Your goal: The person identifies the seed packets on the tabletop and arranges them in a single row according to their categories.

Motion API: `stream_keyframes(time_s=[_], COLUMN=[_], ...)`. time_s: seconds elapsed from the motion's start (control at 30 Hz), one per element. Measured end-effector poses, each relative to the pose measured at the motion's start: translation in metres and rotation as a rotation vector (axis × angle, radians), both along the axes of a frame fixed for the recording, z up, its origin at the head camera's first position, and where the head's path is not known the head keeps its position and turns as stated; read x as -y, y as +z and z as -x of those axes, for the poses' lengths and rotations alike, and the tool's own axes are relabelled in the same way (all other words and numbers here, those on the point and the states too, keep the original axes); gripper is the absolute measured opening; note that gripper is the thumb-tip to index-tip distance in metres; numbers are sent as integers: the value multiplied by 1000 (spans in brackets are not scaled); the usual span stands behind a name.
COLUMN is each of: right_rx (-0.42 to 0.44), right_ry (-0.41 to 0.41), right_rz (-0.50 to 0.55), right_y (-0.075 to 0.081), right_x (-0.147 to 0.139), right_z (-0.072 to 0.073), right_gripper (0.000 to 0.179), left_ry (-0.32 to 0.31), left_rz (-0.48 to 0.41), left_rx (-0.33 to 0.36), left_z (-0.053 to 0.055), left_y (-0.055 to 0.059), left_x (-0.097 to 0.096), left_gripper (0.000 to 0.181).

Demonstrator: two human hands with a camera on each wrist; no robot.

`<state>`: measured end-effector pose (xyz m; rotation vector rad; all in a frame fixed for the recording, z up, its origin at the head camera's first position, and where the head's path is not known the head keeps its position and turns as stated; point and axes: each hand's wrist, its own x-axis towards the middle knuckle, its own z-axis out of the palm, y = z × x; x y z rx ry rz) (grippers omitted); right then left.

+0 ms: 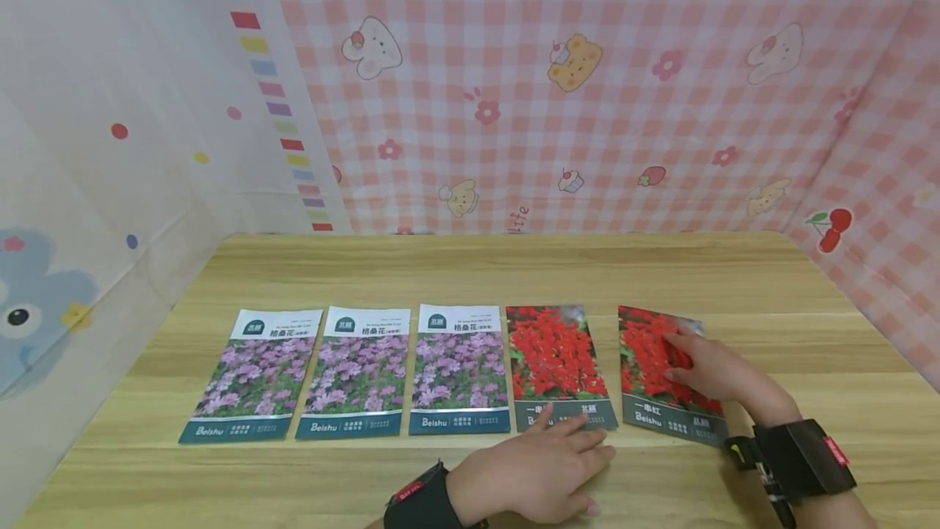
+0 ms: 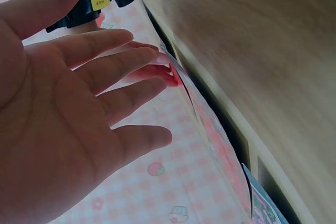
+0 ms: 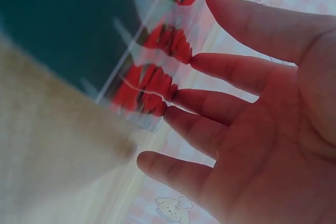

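Note:
My right hand (image 1: pixel 723 374) touches the far-right red flower seed packet (image 1: pixel 646 353) with its fingertips, fingers extended. That packet lies slightly turned on the table. In the right wrist view, the fingertips (image 3: pixel 181 95) meet its glossy red flower picture. My left hand (image 1: pixel 536 468), palm down with fingers spread, is close to the lower edge of the other red flower packet (image 1: pixel 554 353) and overlaps it in the head view. The left wrist view shows the bare palm (image 2: pixel 58 124) holding nothing.
Left of the red packets, a purple flower packet (image 1: pixel 458 370), a second purple packet (image 1: pixel 356 374) and a third purple packet (image 1: pixel 257 374) lie in a row. They rest on a wood-grain table (image 1: pixel 514 268). A pink checked cloth (image 1: pixel 624 129) stands behind it.

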<state>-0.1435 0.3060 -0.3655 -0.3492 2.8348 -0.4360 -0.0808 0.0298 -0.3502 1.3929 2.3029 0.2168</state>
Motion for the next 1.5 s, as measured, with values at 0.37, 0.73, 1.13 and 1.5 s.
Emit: stream_keyframes(time_s=[0.37,0.73,1.13,1.5], right_rx=[37,45,44,55], right_ry=[11,22,46,53], right_rz=[-2,19,14,22], right_y=[1,0,3,4], right_x=[4,9,13,17], right_z=[8,10,14,16], right_gripper=[62,62,63,63], left_ry=[2,39,49,52], left_rz=[9,67,118,149], left_rx=[-64,-134,-158,-134], left_z=[1,3,2,3], left_y=[0,-9,-11,-11], left_x=[-13,-33,-44,-45], left_gripper=[57,60,60,60])
